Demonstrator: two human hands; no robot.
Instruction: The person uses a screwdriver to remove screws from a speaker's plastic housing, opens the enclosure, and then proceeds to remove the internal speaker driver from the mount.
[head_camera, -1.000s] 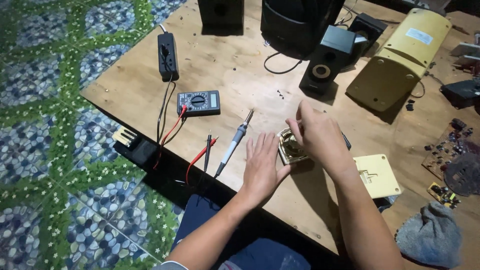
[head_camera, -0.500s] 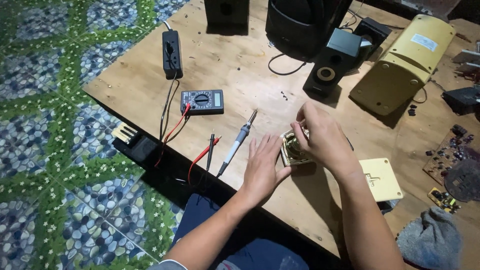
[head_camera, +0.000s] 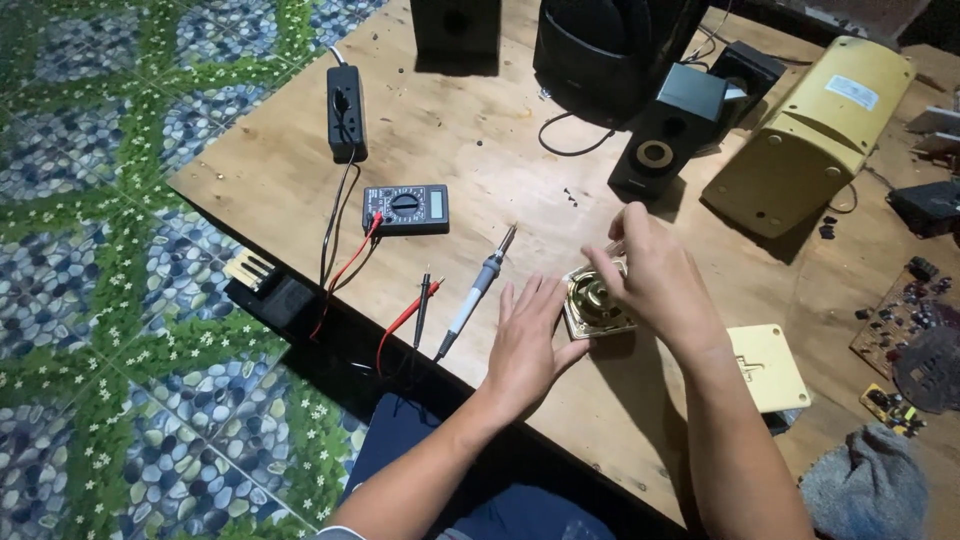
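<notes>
A small square speaker driver (head_camera: 592, 303) with a brass-coloured frame lies on the wooden table (head_camera: 470, 120) near its front edge. My left hand (head_camera: 527, 344) rests flat beside it, fingers spread, touching its left side. My right hand (head_camera: 655, 283) hovers over the driver's right and far side, fingers pinching at something small near its top edge; what they hold is hidden. A soldering iron (head_camera: 478, 292) lies just left of my left hand.
A multimeter (head_camera: 405, 209) with red and black probes (head_camera: 415, 308), a black power strip (head_camera: 346, 98), black speakers (head_camera: 660, 135), a yellow casing (head_camera: 812, 135), a cream plate (head_camera: 767, 367), circuit boards (head_camera: 910, 320) and a grey cloth (head_camera: 868, 490) lie around. Patterned floor lies left.
The view has shifted slightly. Both hands stay at the speaker driver, with the right hand's fingers working a little at its top edge.
</notes>
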